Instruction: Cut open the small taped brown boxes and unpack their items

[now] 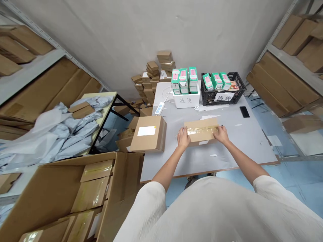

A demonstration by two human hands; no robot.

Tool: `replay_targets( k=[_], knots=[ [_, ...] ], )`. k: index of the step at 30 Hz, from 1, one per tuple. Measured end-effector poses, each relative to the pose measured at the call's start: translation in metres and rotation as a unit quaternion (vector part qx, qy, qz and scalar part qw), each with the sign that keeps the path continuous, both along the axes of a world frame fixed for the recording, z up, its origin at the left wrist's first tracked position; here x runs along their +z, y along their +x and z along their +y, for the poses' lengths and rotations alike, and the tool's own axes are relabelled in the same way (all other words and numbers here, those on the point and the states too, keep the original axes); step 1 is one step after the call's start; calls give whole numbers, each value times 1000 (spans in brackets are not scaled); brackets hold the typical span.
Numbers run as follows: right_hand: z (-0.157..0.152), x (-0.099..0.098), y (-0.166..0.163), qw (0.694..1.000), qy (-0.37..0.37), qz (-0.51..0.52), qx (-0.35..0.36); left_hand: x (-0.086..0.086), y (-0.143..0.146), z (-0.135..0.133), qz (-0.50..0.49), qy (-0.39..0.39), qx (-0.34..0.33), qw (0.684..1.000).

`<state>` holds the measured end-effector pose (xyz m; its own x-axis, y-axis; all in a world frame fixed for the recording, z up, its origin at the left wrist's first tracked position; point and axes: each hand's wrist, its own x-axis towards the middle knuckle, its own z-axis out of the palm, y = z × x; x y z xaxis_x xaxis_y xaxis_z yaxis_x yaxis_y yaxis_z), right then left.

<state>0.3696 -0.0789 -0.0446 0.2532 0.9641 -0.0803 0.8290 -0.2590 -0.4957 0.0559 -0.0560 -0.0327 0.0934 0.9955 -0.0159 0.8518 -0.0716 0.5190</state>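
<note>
A small brown cardboard box [201, 131], sealed along its top with clear tape, lies on the grey table [227, 151] in front of me. My left hand [183, 137] grips its left end with fingers curled over the edge. At the box's right end my right hand [221, 135] holds on, fingers bent over the top. A larger brown box with a white label [148, 133] stands to the left, apart from both hands.
A white bin [187, 99] and a black crate [223, 90] with green-and-pink cartons stand at the table's far side. A phone [244, 111] and a power strip [159, 108] lie nearby. An open carton of taped boxes [83, 195] sits at lower left; shelves with boxes flank both sides.
</note>
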Motion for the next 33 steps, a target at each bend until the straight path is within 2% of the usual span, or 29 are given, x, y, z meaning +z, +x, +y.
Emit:
replay_targets(
  k=[2,5,9,13,18,22,25,33],
  knots=[
    [-1,-4,5,999,17,25,15,0,9,-4,20,10,-26,999],
    [1,-9,20,993,31,110,27,1,16,-9,35,4,-27,999],
    [7,-18,53,980,34,194,-30,0,15,-11,41,1,-23,999],
    [10,-31,90,983,1,165,-80,-4,15,-14,44,7,-12,999],
    [12,-56,116,989,-93,87,-77,-10,18,-22,43,5,8,999],
    [16,-81,120,979,-186,50,-67,-12,18,-26,46,2,15,999],
    [19,-98,120,970,-227,32,-78,-12,19,-27,58,-1,20,998],
    [17,-128,116,971,-225,2,-77,-3,20,-29,95,-34,24,995]
  ],
)
